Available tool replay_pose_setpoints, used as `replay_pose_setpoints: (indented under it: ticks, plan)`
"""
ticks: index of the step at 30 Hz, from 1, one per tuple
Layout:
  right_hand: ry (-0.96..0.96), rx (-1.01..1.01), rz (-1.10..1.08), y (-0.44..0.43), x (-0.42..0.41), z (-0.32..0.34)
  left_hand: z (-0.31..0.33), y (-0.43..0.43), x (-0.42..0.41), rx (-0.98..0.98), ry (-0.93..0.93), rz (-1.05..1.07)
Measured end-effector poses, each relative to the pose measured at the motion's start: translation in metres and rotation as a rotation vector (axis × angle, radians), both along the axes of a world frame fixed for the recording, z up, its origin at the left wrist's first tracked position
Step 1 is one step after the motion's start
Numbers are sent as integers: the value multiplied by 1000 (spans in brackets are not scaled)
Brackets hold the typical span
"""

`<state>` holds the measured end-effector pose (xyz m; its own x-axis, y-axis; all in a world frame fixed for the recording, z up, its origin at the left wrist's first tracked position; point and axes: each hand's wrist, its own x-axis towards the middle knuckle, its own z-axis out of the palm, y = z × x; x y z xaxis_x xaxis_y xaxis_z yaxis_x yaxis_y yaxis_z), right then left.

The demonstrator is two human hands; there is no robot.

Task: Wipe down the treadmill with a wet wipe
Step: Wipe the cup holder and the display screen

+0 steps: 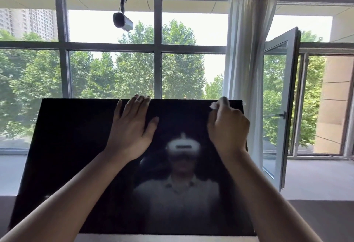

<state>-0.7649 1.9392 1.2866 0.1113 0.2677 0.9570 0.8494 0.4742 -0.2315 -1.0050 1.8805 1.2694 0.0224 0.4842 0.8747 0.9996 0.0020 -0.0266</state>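
Hands both up on the big black screen (76,155), presumably the treadmill's console panel; the rest of the treadmill was out of view. The left hand (132,126) lay flat on the glass, fingers straight and spread, tips reaching the top edge, holding nothing. Likely it was there to brace the tilted panel so it would not rock under wiping pressure. The right hand (228,126) was curled round a bunched white wet wipe (215,104), knuckles toward the viewer, pressing it on the screen near the upper right corner. Wipe bunched, probably to give a firm pad under the fingers. Working at the top edge suggested a top-down pass, though that was a guess. The glossy surface reflected the person wearing a headset.

Counts: two hands, one wet wipe, one screen. Behind: one security camera (122,21) hanging from the ceiling on a cable, one white curtain (247,50) drawn to the side, one window sash (281,107) swung open, just beside the curtain. Trees and tower blocks outside.
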Motion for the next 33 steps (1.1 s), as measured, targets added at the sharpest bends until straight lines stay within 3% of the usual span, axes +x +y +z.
replay_pose_setpoints:
  ticks: [5,7,11,13,17,19,28,33]
  plan:
    - [-538,67,247,-22,-51,-35,-2,1,0,14,5,12]
    - [-462,89,157,-8,-34,-18,-2,1,-1,10,8,9]
    - [1,59,-36,13,0,13,-1,1,-2,-11,2,-5]
    - [-40,34,-34,7,-22,12,-1,1,-2,1,-3,-6]
    - [-413,141,187,-10,-81,-5,-1,2,4,22,9,21]
    - [-465,157,243,-9,-84,-1,0,0,3,7,33,48]
    - [-173,125,16,28,20,15,0,0,3,33,22,53]
    - [-117,111,-29,31,57,9,6,4,14,-8,-61,81]
